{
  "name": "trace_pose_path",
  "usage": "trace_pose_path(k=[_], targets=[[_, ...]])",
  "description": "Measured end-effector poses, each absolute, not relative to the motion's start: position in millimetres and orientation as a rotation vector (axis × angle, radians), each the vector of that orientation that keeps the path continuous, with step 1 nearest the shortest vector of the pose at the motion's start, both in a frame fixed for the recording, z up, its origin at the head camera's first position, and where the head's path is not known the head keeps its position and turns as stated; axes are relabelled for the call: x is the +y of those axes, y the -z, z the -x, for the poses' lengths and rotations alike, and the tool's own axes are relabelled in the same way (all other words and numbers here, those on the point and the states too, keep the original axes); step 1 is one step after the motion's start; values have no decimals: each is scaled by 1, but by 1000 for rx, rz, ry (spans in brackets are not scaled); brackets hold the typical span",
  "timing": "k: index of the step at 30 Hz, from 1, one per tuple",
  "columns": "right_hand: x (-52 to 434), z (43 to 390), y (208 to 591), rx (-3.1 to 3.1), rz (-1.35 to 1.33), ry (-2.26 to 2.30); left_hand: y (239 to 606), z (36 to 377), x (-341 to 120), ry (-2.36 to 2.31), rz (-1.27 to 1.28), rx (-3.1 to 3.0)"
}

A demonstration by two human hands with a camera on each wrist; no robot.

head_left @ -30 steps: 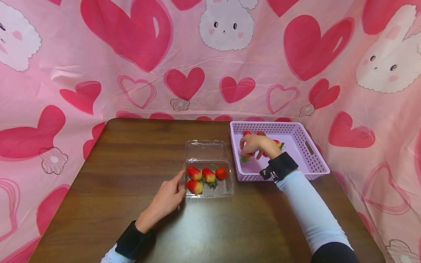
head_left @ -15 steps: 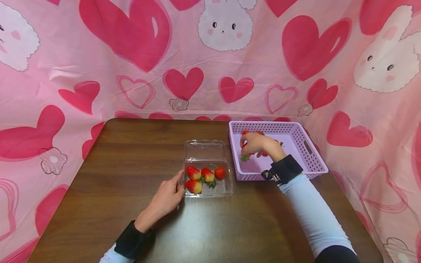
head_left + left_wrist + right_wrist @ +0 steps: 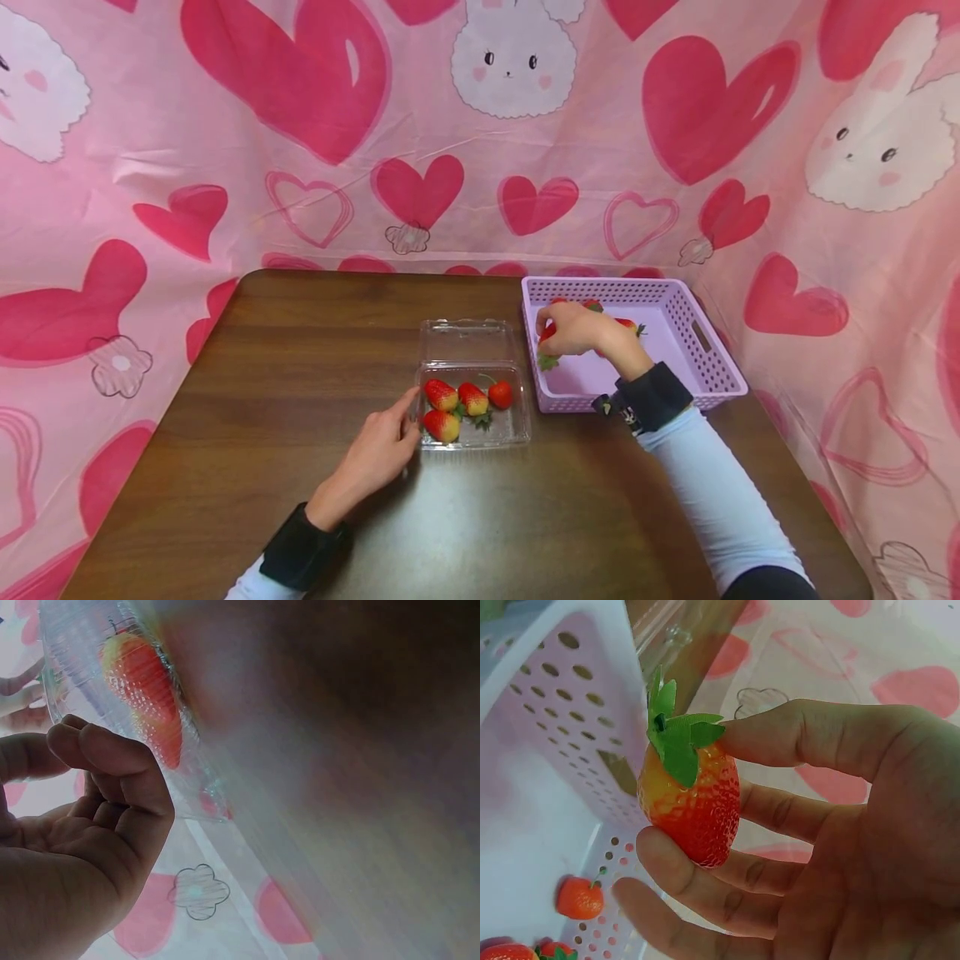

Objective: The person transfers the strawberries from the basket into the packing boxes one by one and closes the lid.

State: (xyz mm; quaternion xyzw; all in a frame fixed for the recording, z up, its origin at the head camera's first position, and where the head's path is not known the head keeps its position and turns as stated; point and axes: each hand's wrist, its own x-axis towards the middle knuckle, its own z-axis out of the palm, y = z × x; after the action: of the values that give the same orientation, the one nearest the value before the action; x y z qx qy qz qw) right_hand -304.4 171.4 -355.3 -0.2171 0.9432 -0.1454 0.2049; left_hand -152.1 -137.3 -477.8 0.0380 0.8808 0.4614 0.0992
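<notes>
In the head view my right hand point(image 3: 576, 329) holds a strawberry point(image 3: 697, 791) over the left side of a lilac basket point(image 3: 588, 379). The right wrist view shows thumb and fingers pinching it, green leaves up, close to the basket wall. My left hand point(image 3: 382, 446) touches the left rim of a clear hinged plastic box point(image 3: 506, 429) with a straight index finger, its other fingers bent. Inside this open box lie several fruits: strawberries point(image 3: 442, 426) and a smaller red one with a thin green stem point(image 3: 501, 394).
More strawberries point(image 3: 626, 324) and a small red fruit with a stem point(image 3: 580, 898) lie in the basket. The box's lid point(image 3: 468, 342) is folded back on the brown wooden table point(image 3: 330, 350). A pink heart-print cloth point(image 3: 480, 208) hangs behind and at both sides.
My right hand, earlier reaching among the strawberries in the basket, now has one between its fingers and has shifted left toward the basket wall. My left hand stays at the box.
</notes>
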Motion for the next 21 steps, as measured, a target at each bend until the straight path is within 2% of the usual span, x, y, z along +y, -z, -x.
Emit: trace_pose_path(k=[21], targets=[[137, 281, 369, 2570, 716, 490, 480, 152, -135, -1339, -118, 2676]])
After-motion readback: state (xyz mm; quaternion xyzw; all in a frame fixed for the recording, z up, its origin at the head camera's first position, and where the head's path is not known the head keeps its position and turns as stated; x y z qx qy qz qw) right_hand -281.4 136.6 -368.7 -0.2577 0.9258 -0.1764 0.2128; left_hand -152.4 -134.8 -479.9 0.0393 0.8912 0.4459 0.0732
